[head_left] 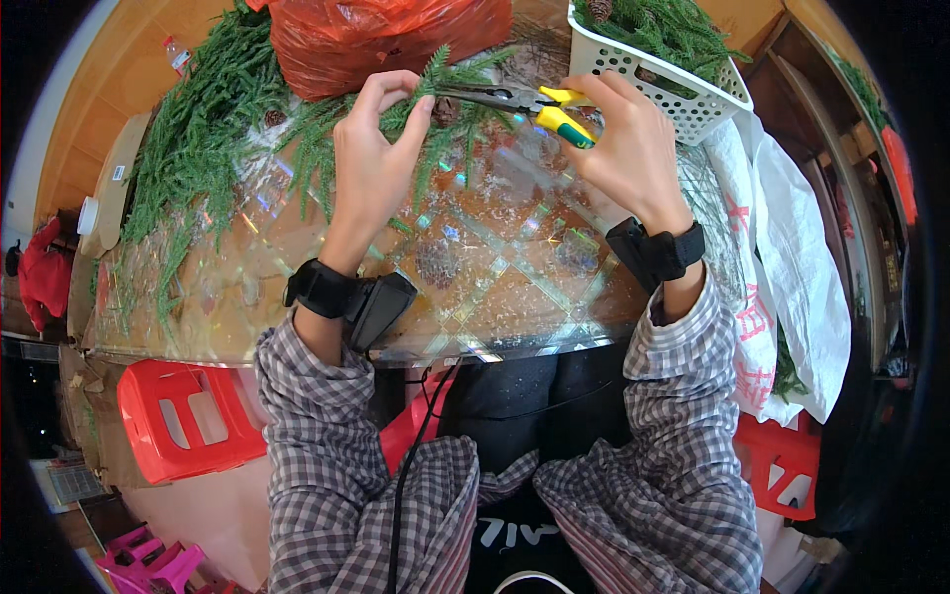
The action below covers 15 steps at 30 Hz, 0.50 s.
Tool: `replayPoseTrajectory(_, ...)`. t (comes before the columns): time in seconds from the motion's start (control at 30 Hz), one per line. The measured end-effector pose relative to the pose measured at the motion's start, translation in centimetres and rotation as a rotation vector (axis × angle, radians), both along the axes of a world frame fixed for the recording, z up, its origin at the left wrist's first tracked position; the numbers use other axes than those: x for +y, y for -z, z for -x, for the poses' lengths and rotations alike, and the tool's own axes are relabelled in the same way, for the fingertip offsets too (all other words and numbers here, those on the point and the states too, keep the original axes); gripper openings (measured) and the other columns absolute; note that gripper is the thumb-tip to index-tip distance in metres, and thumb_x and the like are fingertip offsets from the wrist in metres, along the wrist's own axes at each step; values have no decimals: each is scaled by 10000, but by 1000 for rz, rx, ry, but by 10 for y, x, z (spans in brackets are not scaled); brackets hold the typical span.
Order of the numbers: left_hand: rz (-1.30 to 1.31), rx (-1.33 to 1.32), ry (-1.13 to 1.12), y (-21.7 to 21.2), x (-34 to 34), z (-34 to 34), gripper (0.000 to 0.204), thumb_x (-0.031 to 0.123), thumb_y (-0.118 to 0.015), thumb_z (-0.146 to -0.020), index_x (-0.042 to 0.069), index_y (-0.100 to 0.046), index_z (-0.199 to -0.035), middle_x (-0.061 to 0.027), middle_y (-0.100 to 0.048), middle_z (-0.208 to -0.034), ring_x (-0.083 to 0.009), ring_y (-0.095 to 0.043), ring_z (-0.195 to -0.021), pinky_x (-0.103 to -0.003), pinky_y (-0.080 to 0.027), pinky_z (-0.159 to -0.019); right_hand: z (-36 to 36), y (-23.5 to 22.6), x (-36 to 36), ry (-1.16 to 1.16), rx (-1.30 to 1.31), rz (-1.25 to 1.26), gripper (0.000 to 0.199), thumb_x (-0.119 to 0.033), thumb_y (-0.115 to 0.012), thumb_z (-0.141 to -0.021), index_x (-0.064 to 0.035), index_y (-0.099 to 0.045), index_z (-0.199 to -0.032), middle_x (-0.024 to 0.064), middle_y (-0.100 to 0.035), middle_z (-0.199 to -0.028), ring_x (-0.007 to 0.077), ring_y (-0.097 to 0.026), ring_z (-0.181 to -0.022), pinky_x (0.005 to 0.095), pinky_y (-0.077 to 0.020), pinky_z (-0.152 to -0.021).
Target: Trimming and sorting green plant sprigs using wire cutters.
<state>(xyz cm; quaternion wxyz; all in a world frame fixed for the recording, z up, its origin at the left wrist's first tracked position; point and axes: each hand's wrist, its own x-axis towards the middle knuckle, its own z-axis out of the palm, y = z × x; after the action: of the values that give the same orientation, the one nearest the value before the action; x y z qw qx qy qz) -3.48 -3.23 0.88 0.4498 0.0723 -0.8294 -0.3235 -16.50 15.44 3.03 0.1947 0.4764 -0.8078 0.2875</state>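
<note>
Pliers meet a pine sprig near the far edge of a glass-topped table.

Head view: the left hand (381, 148) pinches a green sprig (440, 84) with a small cone, while the right hand (618, 139) is closed around yellow-handled pliers (515, 99), their nose at the stem. A white basket (683, 89) sits at the far right corner, a red bag (376, 35) behind. Holding the stem steady close to the pliers' nose would likely suit the work best.
</note>
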Motion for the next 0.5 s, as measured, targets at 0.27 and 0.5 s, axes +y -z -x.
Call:
replayPoseTrajectory(0.27,-131,-34,26,2,1,0,213,103,-609,-814,-7,-509,-965,-95,-614,-916,-185,-605,-936,-270,-436,-758,-4,2,-2,39,-24,2,355,-102,-651,-608,-91,-601,-959,78,-593,-861,308,-574,-784,360,-447,-646)
replayPoseTrajectory(0.5,-133,-59,-1,-3,3,-2,196,100,-610,-816,5,-494,-941,-106,-632,-871,-161,-616,-881,-250,-435,-715,-5,1,-2,41,-39,4,341,-103,-648,-607,-67,-609,-943,92,-608,-834,304,-584,-751,353,-454,-635)
